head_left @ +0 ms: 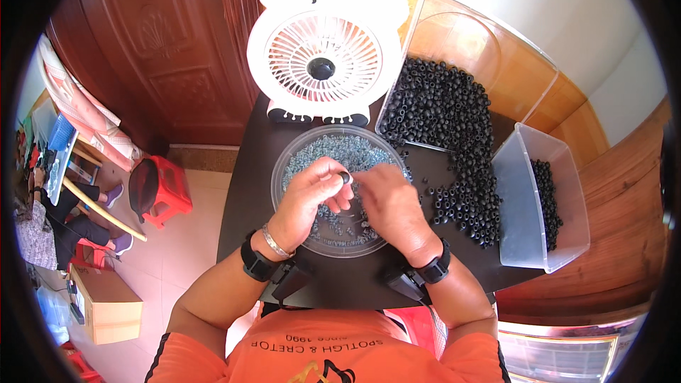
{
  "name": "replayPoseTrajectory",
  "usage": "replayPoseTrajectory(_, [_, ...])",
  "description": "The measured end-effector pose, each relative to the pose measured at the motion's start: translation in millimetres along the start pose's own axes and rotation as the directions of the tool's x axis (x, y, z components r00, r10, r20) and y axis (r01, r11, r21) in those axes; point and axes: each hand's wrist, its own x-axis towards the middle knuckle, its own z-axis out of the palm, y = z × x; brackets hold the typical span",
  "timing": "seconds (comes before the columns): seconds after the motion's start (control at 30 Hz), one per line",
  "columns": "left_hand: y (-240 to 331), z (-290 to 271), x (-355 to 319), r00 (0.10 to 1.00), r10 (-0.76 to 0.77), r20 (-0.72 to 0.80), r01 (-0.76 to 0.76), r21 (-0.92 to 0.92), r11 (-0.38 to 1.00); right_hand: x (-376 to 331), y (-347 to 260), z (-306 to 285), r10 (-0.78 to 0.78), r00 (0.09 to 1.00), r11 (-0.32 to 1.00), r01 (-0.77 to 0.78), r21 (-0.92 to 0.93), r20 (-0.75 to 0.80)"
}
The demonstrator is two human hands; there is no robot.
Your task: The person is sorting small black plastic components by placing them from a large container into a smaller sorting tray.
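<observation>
My left hand [309,193] pinches a black bead [345,178]; slackening could drop it. My right hand's [389,204] grip I cannot tell.

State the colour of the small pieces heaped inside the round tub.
The small pieces are pale blue, best seen in the head view.

Crowding a dark table [242,213]: white fan [321,69], round clear tub [340,253], clear box [489,32], frosted bin [519,191]. Lying loose between box and bin: black beads [466,206].
</observation>
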Motion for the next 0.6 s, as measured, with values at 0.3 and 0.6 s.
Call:
replayPoseTrajectory(0.3, [-13, 14, -6, 0.991, -0.042, 0.124, 0.035, 0.051, 0.998, 4, -10, -22, 0.373, 0.921, 0.524, -0.309, 0.794, 0.112])
replayPoseTrajectory(0.6, [-13, 17, -8, 0.993, 0.015, 0.117, -0.018, 0.024, 1.0, -4, -17, -11, 0.285, 0.954, 0.467, -0.224, 0.855, 0.094])
